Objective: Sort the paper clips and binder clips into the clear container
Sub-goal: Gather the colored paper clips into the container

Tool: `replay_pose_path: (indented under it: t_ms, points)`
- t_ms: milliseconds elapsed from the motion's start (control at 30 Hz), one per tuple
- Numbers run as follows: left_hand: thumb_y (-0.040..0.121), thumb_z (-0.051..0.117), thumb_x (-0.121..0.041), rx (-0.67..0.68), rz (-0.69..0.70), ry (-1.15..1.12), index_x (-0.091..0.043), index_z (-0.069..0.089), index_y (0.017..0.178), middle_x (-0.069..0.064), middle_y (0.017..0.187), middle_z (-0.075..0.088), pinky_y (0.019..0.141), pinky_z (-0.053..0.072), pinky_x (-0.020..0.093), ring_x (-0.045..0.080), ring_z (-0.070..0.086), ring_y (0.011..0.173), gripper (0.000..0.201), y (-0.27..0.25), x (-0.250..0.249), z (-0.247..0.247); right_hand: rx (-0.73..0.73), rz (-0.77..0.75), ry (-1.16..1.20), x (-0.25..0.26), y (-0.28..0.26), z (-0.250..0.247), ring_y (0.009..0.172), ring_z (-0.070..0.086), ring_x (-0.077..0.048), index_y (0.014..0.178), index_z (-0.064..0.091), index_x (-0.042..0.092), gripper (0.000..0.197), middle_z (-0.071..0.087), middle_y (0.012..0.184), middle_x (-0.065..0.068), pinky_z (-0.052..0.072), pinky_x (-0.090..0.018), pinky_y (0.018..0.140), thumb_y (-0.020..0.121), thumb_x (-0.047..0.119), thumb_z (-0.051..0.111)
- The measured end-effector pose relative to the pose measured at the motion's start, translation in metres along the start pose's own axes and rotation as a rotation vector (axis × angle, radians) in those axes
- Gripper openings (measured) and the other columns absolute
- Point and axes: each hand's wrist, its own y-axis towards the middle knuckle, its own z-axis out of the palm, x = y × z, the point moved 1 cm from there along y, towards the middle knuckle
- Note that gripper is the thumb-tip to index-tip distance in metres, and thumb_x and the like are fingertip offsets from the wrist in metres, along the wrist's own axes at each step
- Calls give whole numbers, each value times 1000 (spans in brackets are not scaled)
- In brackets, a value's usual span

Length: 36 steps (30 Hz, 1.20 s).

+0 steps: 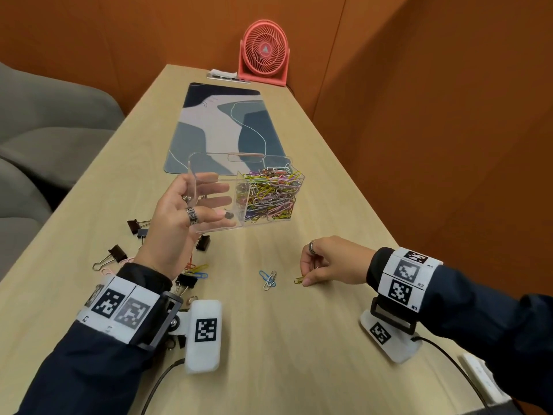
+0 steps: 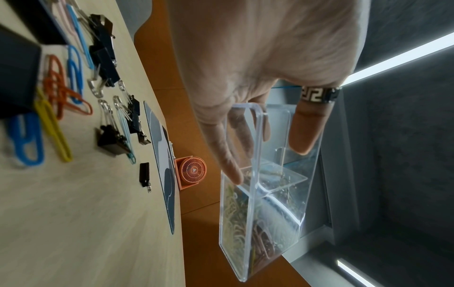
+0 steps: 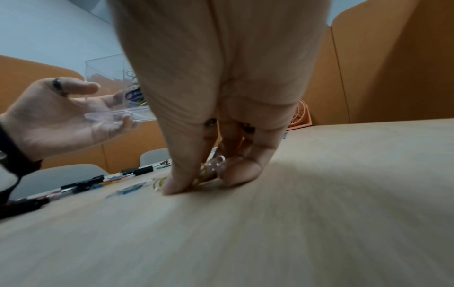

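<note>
While the clear container is held off the tabletop in the left hand, thumb and fingers clamped on its empty end, a yellow paper clip is pinched on the tabletop by the right hand. Paper clips fill one compartment; binder clips are left beside the left wrist.

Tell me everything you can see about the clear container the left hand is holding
The clear container is a see-through box, apparently hard plastic, with an open top, a taller back wall with a slot handle, and a divider making two compartments. The right one is packed with coloured paper clips; the left one looks nearly empty. It is held tilted above the table, not resting on it. The left hand holds its left end, thumb against the front wall, fingers behind.
</note>
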Motion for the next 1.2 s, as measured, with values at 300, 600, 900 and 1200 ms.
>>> replay_pose_path:
  t_ms: [300,600,900,1200]
  points:
    - [56,57,3,10,2,-11,-13,57,101,7,101,64,63,57,30,24,65,95,47,0,-1,0,-24,-89,107,15,-5,1,57,58,10,86,59,17,14,65,72,5,42,-4,61,82,5,66]
    - [56,57,3,-3,9,-15,-13,57,101,6,100,65,63,57,30,24,66,95,47,1,-3,-3,-41,-63,91,44,18,22,52,52,7,105,59,13,36,66,68,6,39,-11,58,75,16,76]
    - [55,58,3,12,10,0,-13,57,100,6,100,65,64,58,32,23,66,94,47,0,-2,0,-30,0,-26,48,23,17,55,46,-1,95,68,9,18,52,62,12,34,-11,55,82,20,69]
    - [55,60,1,23,10,26,-16,58,101,5,101,66,67,58,33,23,66,96,49,0,0,-1,-58,-66,-72,49,18,18,62,47,-7,98,62,6,18,51,69,6,33,-10,56,86,18,64]
